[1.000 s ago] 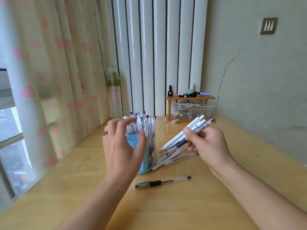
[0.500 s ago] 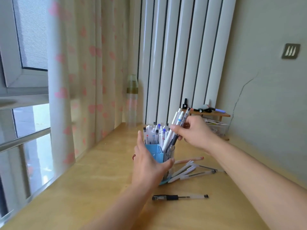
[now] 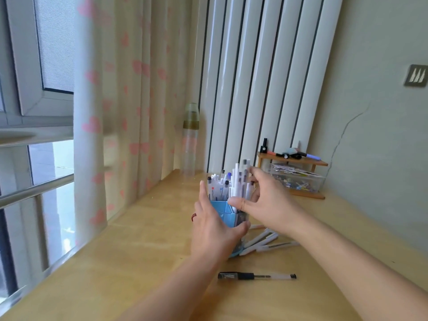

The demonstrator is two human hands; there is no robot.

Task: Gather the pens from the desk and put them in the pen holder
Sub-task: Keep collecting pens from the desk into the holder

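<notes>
Both forearms reach forward from the lower edge. The left hand (image 3: 214, 224) stands edge-up, fingers straight and together, thumb spread rightward, palm facing right. The right hand (image 3: 266, 202) sits just above and right of the left thumb, fingers spread and loosely bent, its thumb pointing left toward the left fingertips.

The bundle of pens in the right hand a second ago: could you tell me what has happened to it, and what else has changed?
The right hand carried the bundle leftward and up to the pen holder, dropped it in and let go; its fingers are now spread beside the standing pens. The left hand stayed against the holder. The black pen and the loose pens beside the holder stayed on the desk.
</notes>
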